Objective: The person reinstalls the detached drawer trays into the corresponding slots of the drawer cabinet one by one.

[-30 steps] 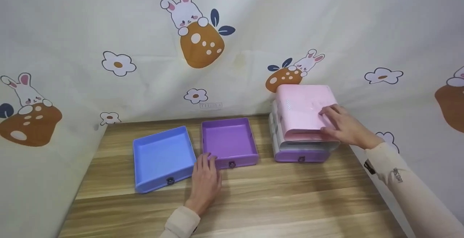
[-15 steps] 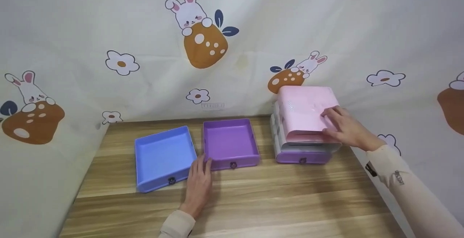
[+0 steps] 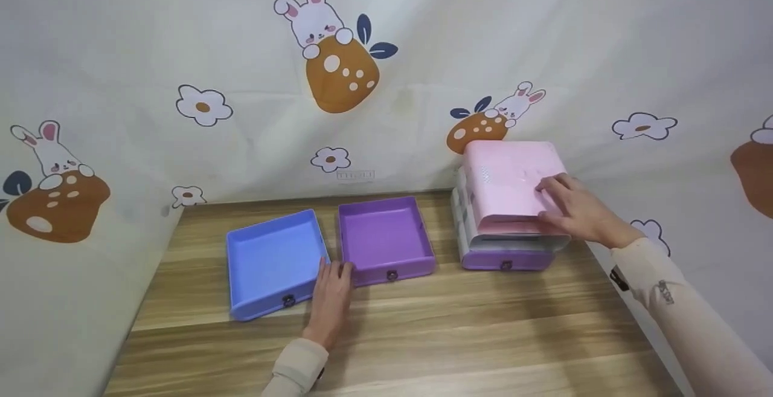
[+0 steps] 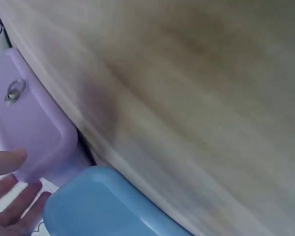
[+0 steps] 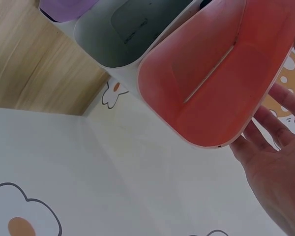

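Left hand (image 3: 331, 301): fingers loosely extended at gap between blue drawer (image 3: 276, 258) and purple drawer (image 3: 386, 234); firm contact unclear. Right hand (image 3: 577, 208): fingers spread, resting on pink casing (image 3: 506, 179), probably steadying stack (image 3: 516, 243). Both drawers flat on table (image 3: 459, 330), left of stack.

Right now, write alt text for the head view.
A person's right hand rests on the pink box atop a stack. The left hand is at the near corners of a blue drawer and a purple drawer on a wooden table.
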`<state>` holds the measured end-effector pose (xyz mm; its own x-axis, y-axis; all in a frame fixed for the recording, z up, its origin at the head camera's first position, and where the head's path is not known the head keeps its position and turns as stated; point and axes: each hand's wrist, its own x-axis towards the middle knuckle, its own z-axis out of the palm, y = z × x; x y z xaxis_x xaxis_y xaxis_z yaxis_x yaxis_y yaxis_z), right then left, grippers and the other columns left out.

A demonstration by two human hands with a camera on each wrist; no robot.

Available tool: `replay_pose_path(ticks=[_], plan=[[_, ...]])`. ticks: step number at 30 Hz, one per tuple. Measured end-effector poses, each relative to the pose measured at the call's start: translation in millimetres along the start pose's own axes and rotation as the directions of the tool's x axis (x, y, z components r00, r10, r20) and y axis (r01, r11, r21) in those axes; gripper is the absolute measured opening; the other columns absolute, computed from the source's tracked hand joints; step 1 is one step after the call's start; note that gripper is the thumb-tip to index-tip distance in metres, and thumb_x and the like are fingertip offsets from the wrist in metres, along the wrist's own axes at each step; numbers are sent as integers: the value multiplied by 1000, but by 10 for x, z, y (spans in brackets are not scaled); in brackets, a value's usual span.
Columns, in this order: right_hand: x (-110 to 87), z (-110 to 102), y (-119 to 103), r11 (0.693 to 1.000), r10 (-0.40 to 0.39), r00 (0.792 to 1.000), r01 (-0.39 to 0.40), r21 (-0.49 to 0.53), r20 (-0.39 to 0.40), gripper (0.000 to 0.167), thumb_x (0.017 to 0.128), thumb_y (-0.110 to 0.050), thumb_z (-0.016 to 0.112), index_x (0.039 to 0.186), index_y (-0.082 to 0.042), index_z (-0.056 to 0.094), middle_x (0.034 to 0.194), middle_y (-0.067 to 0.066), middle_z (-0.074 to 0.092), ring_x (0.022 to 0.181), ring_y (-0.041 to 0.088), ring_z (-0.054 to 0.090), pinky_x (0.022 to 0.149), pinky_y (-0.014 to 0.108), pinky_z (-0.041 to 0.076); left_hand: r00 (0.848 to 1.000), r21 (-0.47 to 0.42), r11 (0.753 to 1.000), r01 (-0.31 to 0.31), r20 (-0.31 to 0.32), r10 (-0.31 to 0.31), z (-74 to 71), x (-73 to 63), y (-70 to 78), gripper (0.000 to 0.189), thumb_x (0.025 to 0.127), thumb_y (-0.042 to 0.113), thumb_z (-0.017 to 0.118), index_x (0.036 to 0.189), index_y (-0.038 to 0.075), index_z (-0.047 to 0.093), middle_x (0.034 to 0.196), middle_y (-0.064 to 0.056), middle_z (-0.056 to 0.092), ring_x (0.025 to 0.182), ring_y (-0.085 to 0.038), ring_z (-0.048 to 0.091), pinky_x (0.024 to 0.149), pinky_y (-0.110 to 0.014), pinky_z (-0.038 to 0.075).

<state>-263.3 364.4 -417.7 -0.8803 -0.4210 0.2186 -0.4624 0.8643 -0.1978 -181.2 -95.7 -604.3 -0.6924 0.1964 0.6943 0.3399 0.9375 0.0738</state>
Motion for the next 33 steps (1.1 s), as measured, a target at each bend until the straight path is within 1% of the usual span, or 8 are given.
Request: replay_pose_path(ticks=[4,7,10,13,18,24,29,33], plan=[[6,-2,-14,1000,12,1000,-12,3,14,46,87,-31,65,125,-11,51,134,21,50,121,44,51,99,69,46,1000,-36,999,-9,-20,8,2,36,38,28,73,-13,70,93,4,62,89,-9,60,83,-24,62,87,-38,58],[10,1,-16,1000,15,1000,-15,3,20,46,88,-32,65,126,-11,50,134,21,49,121,44,51,100,69,46,1000,-83,997,10,-21,-11,-8,10,98,25,75,-12,70,92,3,61,88,-8,57,81,-22,59,71,-32,58],[15,9,-12,1000,21,999,-21,5,26,46,88,-34,65,126,-12,50,134,20,49,122,43,50,101,69,45,998,-166,985,52,-20,-56,-36,-37,157,24,76,-9,72,93,3,60,89,-8,56,81,-20,58,70,-30,59],[13,2,-12,1000,28,999,-29,9,35,46,89,-35,64,126,-13,50,137,20,48,124,43,49,102,70,44,993,-256,962,98,-32,-110,-90,-67,199,22,77,-5,75,93,3,60,88,-7,55,82,-18,56,74,-30,58],[7,-11,5,1000,22,999,-22,13,27,46,89,-35,65,126,-12,50,137,21,48,124,44,49,101,70,45,986,-351,931,105,-88,-144,-238,-113,233,21,75,-4,76,90,1,61,89,-5,55,79,-17,58,72,-26,59],[10,-7,-1,1000,-2,1000,2,11,7,45,88,-30,67,125,-9,52,131,20,51,120,42,51,99,67,46,991,-440,897,42,-99,-95,-526,-318,242,26,71,-6,78,90,2,62,90,-3,56,80,-14,59,76,-19,55],[-1,-8,4,1000,0,1000,0,10,10,46,88,-33,66,125,-9,52,130,20,51,119,41,51,98,67,47,998,-551,835,0,-55,-36,-762,-497,212,28,70,-8,79,90,4,63,90,0,55,78,-8,59,72,-9,52],[4,-7,2,1000,6,1000,-6,10,11,47,88,-36,65,125,-9,52,131,20,51,120,41,51,100,68,46,998,-603,795,-60,-47,39,-875,-576,224,30,70,-8,79,91,5,63,92,1,54,79,-7,60,73,-7,52]])
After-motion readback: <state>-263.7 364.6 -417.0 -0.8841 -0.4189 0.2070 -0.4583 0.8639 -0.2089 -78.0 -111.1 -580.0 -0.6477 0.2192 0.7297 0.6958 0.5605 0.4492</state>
